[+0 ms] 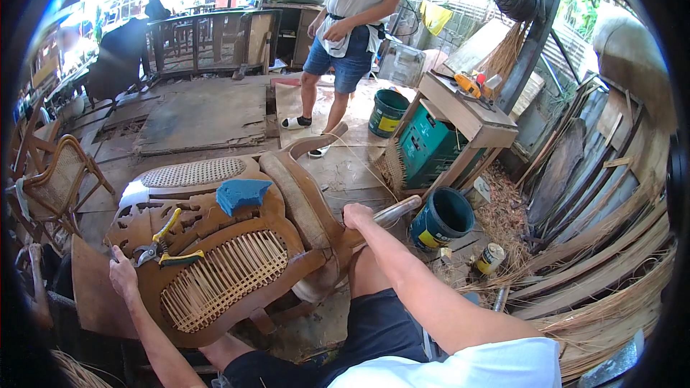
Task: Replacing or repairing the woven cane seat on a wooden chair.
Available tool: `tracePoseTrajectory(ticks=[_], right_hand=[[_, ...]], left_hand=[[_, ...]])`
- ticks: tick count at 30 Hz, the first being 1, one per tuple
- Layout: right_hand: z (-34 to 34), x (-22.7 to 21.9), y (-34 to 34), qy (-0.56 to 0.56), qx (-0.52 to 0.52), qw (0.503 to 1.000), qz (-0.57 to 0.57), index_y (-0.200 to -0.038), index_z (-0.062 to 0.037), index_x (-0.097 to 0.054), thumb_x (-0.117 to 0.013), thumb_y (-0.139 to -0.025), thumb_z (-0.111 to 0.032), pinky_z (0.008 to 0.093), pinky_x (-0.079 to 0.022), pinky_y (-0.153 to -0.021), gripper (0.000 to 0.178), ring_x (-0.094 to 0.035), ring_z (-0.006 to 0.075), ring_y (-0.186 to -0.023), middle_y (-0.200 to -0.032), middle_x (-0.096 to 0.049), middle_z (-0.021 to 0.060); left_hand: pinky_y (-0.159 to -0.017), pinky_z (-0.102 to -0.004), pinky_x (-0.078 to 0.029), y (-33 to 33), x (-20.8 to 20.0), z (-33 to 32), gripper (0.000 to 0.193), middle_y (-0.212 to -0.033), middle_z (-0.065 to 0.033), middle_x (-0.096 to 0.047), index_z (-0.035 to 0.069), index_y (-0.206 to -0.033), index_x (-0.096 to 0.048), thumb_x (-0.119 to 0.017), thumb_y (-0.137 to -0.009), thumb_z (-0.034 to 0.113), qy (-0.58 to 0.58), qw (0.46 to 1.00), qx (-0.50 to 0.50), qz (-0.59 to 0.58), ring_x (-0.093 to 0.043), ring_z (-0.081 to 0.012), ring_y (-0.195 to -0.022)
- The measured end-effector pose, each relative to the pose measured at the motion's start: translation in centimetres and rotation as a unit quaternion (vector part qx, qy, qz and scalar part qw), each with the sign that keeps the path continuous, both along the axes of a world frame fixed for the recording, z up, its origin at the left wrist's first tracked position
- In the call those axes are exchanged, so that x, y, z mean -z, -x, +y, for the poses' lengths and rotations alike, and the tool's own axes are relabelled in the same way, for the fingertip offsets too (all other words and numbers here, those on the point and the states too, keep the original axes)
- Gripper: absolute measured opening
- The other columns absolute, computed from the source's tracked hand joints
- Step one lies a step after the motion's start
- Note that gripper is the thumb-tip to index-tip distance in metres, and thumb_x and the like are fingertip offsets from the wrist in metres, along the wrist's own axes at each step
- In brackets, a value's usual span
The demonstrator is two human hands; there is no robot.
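Chair: a carved wooden chair (237,244) lies tipped over across the person's lap; all places below are given relative to it.
Woven panel: a partly woven cane panel (223,280) fills the round opening at the chair's lower middle.
Left hand: the left hand (122,273) rests on the chair's left rim, fingers spread flat on the wood; its grip is wide and holds nothing.
Pruning shears: yellow-handled shears (162,244) lie on the carved wood just right of the left hand, not touching it.
Right hand: the right hand (357,215) sits at the chair's right edge, its grip closed around the end of a wooden arm piece (395,210) that sticks out to the right.
Blue cloth: a blue cloth (241,194) lies on the chair's upper middle.
Bucket: a dark bucket (440,219) stands on the floor just right of the chair.
Tin: a small tin (490,259) stands further right, beyond the bucket.
Other person: a person in denim shorts (348,36) stands well beyond the chair's top.
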State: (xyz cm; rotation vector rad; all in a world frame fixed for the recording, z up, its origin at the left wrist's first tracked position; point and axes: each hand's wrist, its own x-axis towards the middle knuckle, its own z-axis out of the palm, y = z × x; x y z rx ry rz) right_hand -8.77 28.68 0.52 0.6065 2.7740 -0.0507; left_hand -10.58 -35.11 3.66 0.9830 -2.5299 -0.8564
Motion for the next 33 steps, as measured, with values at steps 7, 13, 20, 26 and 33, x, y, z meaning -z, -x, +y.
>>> tracePoseTrajectory(ticks=[7,13,20,26,33], right_hand=[[-0.2,0.2,0.1,-0.003,-0.002,1.0,0.001,-0.117,-0.0098,-0.074,-0.061,-0.092,-0.013,0.0428,-0.055,-0.096,0.029,-0.067,0.0295,-0.119,-0.128,-0.069,0.0128],[0.1,0.2,0.2,0.006,0.0,1.0,-0.002,-0.117,-0.0082,-0.074,-0.059,-0.092,-0.014,0.0437,-0.054,-0.096,0.029,-0.066,0.0312,-0.119,-0.127,-0.069,0.015],[0.1,0.3,0.1,0.01,-0.003,1.0,0.005,-0.117,-0.007,-0.074,-0.059,-0.092,-0.015,0.044,-0.054,-0.096,0.03,-0.066,0.0326,-0.119,-0.126,-0.069,0.0162],[0.1,0.0,0.1,0.011,-0.01,1.0,-0.008,-0.117,-0.0066,-0.074,-0.061,-0.09,-0.013,0.0446,-0.054,-0.096,0.031,-0.067,0.0331,-0.118,-0.126,-0.069,0.0158],[0.1,0.3,0.2,0.017,-0.014,1.0,-0.006,-0.118,-0.0068,-0.073,-0.06,-0.09,-0.013,0.045,-0.055,-0.095,0.032,-0.067,0.0332,-0.117,-0.126,-0.069,0.016]], left_hand=[[-0.101,-0.0534,-0.046,0.2,0.4,-0.3,0.086,-0.125,-0.0311,-0.064,-0.006,-0.128,-0.062,-0.027,-0.1,0.068,0.007,1.0,-0.004,-0.005,-0.059,-0.0469,-0.12],[-0.101,-0.0533,-0.046,0.2,0.6,-0.5,0.087,-0.125,-0.0315,-0.064,-0.006,-0.128,-0.061,-0.027,-0.1,0.068,0.007,1.0,0.002,0.0,-0.059,-0.0465,-0.12],[-0.102,-0.053,-0.046,0.5,1.0,-0.8,0.086,-0.125,-0.0317,-0.064,-0.007,-0.128,-0.062,-0.028,-0.1,0.068,0.002,1.0,0.001,0.008,-0.059,-0.0465,-0.12],[-0.103,-0.0528,-0.045,0.3,0.8,-0.7,0.085,-0.125,-0.0315,-0.064,-0.007,-0.128,-0.062,-0.028,-0.1,0.067,0.0,1.0,-0.002,0.011,-0.059,-0.0465,-0.121],[-0.104,-0.0523,-0.044,-0.2,0.3,-0.4,0.085,-0.128,-0.0303,-0.063,-0.006,-0.13,-0.061,-0.027,-0.1,0.067,-0.002,1.0,-0.002,0.002,-0.057,-0.0454,-0.124]])
